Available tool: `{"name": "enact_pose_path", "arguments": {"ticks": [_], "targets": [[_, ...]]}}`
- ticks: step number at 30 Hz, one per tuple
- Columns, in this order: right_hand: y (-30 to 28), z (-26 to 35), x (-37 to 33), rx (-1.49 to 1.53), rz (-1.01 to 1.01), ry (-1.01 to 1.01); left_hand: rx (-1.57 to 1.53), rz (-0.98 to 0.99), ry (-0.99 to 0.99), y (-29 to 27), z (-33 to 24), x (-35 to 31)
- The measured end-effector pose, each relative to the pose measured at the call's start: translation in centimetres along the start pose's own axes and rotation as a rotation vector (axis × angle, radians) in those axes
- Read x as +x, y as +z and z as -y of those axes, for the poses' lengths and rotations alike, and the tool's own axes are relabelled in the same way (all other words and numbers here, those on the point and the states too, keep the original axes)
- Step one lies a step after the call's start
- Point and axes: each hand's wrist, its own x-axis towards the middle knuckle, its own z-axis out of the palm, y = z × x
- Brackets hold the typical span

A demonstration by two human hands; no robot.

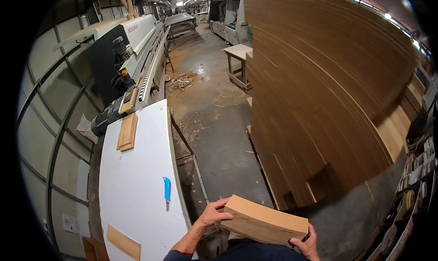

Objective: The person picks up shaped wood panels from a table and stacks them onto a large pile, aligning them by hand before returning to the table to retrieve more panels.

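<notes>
I hold a thick stack of light-brown wooden panels (264, 221) in front of my body, low in the view. My left hand (211, 213) grips the stack's left end with the fingers curled over its top edge. Its right near corner sits in my right hand (306, 245), thumb on the side. The stack is tilted slightly, its left end higher. A white worktable (137, 188) lies just to the left of my left hand.
On the white table lie a blue utility knife (167, 189), a pair of wooden strips (127, 132) and one more strip (123, 242). A long edge-banding machine (137, 55) runs behind it. A tall pile of brown boards (319, 92) fills the right. Dusty concrete floor (214, 110) runs between.
</notes>
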Motion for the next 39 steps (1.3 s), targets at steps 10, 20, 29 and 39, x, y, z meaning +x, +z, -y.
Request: {"name": "enact_pose_path", "arguments": {"ticks": [10, 20, 29, 39], "targets": [[-19.2, 2.8, -14.0, -0.112, -0.075, -0.298, 0.416, 0.065, 0.398, 21.7, -1.9, -7.5], [-37.0, 13.0, -18.5, -0.171, -0.234, -0.694, 0.422, 0.247, 0.629, 43.8, -13.2, -6.5], [-48.2, 25.7, -12.9, -0.117, -0.216, -0.928, 0.528, 0.243, 0.909, 57.7, -22.6, 1.2], [-61.1, 48.5, -0.2, -0.518, -0.113, -0.972, 0.477, 0.170, 0.935, 68.1, -34.8, 18.8]]}}
